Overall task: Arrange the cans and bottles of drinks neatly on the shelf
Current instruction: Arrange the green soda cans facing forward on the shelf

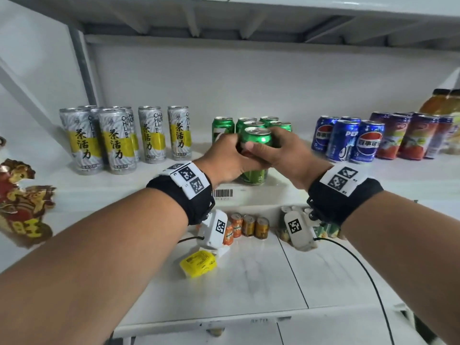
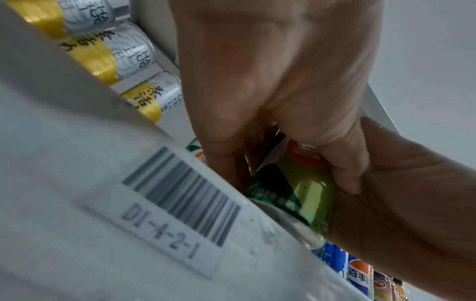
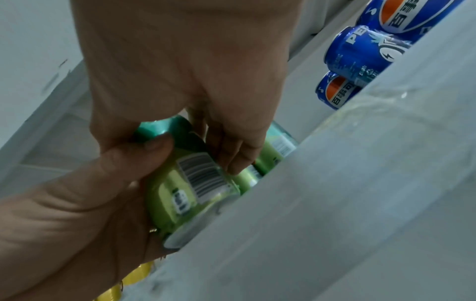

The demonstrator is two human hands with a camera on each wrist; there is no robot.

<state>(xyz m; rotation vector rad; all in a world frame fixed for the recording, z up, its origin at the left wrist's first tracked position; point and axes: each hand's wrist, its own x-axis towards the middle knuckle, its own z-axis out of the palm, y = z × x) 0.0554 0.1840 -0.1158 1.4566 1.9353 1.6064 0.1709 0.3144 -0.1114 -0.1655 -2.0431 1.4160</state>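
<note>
1. Overhead and below, the white shelf (image 1: pixel 159 175) carries the drinks in groups; its front edge bears a barcode label (image 1: pixel 222 193) just below the hands.
2. Both forearms reach forward and slightly inward from the bottom corners of the head view, each with a black wristband carrying printed square markers, and meet at the middle of the shelf.
3. Left hand (image 1: pixel 225 160): back of the hand up, fingers curled round the left side of the green can (image 1: pixel 256 143), thumb across its front. It grips the can.
4. Right hand (image 1: pixel 281 155): it mirrors the left, fingers wrapped round the can's right side, thumb lying over the front and touching the left hand. It grips the same can.
5. That green can stands upright near the shelf's front edge, ahead of the other green cans (image 1: pixel 251 123); whether its base touches the shelf I cannot tell.
6. Tall silver-and-yellow cans (image 1: pixel 117 140) stand to the left, well apart from the hands.
7. Blue cans (image 1: pixel 348 140) stand to the right, with red-and-purple cans (image 1: pixel 408 135) and orange bottles (image 1: pixel 440 103) beyond them.
8. Small orange cans (image 1: pixel 246 225) sit on the lower level, between the wrists.
</note>
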